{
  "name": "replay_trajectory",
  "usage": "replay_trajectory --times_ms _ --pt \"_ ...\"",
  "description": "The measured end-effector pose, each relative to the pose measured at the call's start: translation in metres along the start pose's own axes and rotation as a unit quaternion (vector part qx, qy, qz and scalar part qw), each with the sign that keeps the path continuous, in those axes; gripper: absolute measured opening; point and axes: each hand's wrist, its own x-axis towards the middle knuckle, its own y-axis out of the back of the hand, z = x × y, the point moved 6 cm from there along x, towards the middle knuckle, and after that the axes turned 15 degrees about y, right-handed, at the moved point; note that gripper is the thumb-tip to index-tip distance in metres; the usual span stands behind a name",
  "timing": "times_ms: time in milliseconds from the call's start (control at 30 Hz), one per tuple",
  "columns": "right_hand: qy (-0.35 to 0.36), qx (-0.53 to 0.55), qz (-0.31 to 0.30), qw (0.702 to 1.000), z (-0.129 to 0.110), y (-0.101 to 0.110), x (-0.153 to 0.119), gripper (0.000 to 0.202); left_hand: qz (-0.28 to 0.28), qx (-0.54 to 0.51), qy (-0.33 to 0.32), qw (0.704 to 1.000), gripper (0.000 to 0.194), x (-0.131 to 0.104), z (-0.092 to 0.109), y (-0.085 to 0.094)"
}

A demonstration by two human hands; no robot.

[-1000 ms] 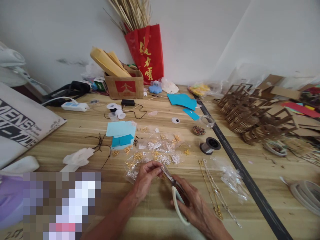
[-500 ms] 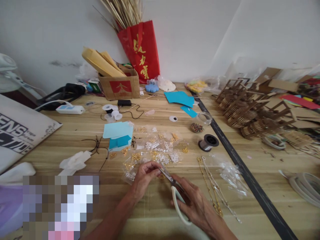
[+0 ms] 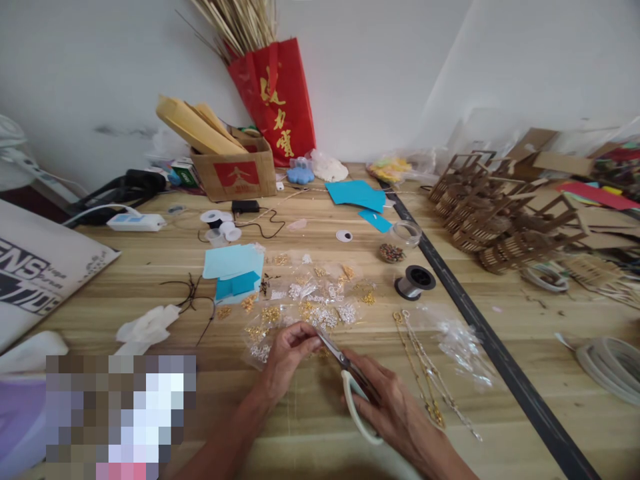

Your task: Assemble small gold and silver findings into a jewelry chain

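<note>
My right hand (image 3: 383,393) is wrapped round a pair of scissors (image 3: 356,407) with pale handles. Their blades point up and left, and the tips reach the fingertips of my left hand (image 3: 293,353). Thumb and index finger of that left hand are pinched together; whatever lies between them is too small to make out. Just beyond both hands lie small clear bags holding silver beads (image 3: 325,316) and gold beads (image 3: 271,314). Gold and silver chains (image 3: 425,373) rest to the right of my right hand.
A wire spool (image 3: 415,283) and a jar of mixed beads (image 3: 391,252) stand right of the bags. Light blue cards (image 3: 230,261) lie to the left. Farther back are a cardboard box (image 3: 235,175) and a red bag (image 3: 275,100). Brown wooden models (image 3: 505,220) fill the right side, beyond a dark strip (image 3: 495,360).
The view has shifted slightly, so things on the table sit a little farther left. Both hands and the scissors keep nearly the same pose.
</note>
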Motion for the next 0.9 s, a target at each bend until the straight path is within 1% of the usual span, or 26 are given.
replay_trajectory --times_ms 200,367,567,733,900 --pt "0.004 -0.010 0.001 1.000 -0.001 0.000 0.000 0.049 -0.001 -0.007 -0.002 1.000 0.014 0.000 0.000 0.000" --pt "0.014 0.000 0.003 1.000 0.003 0.001 -0.001 0.050 0.004 -0.011 -0.005 1.000 0.015 0.000 -0.001 0.001" --pt "0.029 0.015 0.006 0.999 0.005 0.001 -0.002 0.047 0.008 -0.014 -0.003 1.000 0.014 0.002 -0.004 0.002" --pt "0.020 -0.008 0.039 0.999 0.014 0.006 -0.004 0.043 0.027 -0.028 0.003 0.999 0.016 0.003 -0.006 0.005" --pt "-0.020 -0.015 0.099 0.995 0.022 0.016 -0.006 0.042 0.019 -0.049 0.006 0.999 0.017 0.003 -0.006 0.005"
